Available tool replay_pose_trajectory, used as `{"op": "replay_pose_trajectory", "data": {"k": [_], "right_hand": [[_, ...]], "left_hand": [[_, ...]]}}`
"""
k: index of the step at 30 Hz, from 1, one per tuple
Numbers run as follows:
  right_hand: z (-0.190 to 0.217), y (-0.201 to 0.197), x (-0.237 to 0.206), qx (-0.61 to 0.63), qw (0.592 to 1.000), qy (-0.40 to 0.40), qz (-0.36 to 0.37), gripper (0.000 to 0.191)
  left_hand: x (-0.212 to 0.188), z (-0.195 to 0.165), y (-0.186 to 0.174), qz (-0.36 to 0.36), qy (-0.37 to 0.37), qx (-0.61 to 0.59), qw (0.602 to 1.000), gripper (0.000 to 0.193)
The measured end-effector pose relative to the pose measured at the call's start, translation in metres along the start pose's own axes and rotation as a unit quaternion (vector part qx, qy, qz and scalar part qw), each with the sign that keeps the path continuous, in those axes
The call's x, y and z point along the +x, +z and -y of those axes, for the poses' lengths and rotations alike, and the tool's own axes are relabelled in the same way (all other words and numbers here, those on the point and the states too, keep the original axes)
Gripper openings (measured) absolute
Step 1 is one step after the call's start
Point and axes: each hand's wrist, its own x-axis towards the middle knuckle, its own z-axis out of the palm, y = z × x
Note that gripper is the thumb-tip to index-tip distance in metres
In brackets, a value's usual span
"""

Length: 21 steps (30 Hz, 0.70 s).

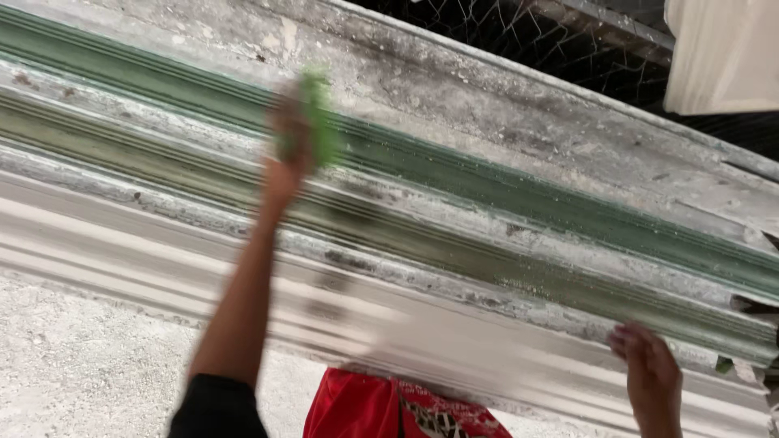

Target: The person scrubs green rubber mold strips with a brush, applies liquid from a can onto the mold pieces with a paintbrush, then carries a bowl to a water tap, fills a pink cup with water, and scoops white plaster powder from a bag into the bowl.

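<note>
Blurred bright-green pad pressed flat against the green band of a long weathered grooved moulding.

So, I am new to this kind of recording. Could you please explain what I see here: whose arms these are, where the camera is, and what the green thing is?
There is no machine here. One picture comes from a camera worn on a person's head, so the two bare arms are that person's own.

The left hand is raised and blurred. It grips a small bright green soft thing, perhaps a sponge or cloth, against a long ribbed moulding with green and whitish grey bands that runs across the whole picture.

The right hand rests on the moulding's pale lower edge, low on the right, and holds nothing that I can see.

Also visible are a rough grey concrete floor, a red printed cloth at the bottom and wire mesh at the top.
</note>
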Motion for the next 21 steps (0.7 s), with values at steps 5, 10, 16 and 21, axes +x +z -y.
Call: {"op": "replay_pose_trajectory", "data": {"k": [5, 10, 16, 21], "right_hand": [[-0.026, 0.014, -0.013, 0.045, 0.997, 0.064, -0.028, 0.033], [0.050, 0.087, 0.052, -0.112, 0.992, -0.008, 0.060, 0.034], [0.095, 0.064, 0.087, -0.115, 0.980, -0.011, 0.162, 0.042], [0.015, -0.029, 0.007, -0.103, 0.989, 0.109, -0.012, 0.045]], "left_hand": [[0.060, 0.025, -0.046, -0.115, -0.188, 0.206, 0.953, 0.055], [-0.015, -0.079, 0.257, 0.097, -0.212, 0.047, 0.971, 0.072], [0.013, -0.081, 0.287, 0.200, -0.237, -0.011, 0.951, 0.051], [0.091, 0.012, 0.023, -0.127, -0.078, -0.060, 0.987, 0.054]]}}
